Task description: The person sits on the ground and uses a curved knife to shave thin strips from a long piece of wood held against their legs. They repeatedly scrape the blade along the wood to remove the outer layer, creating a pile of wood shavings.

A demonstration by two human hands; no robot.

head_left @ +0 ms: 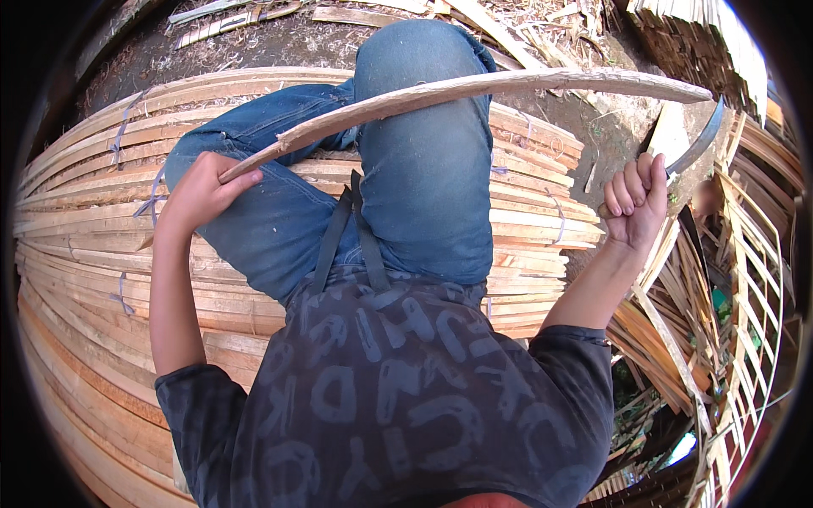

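The step in hand looks like shaping a long strip of wood (474, 89), which lies across the raised knee (423, 55). The left hand (203, 190) has its fingers clamped on the strip's near end; the right hand's (637, 195) fingers are closed round the handle of a curved knife (703, 142), its tip right by the far end, contact unclear. The next move likely calls for a steady left grip and a controlled blade angle.
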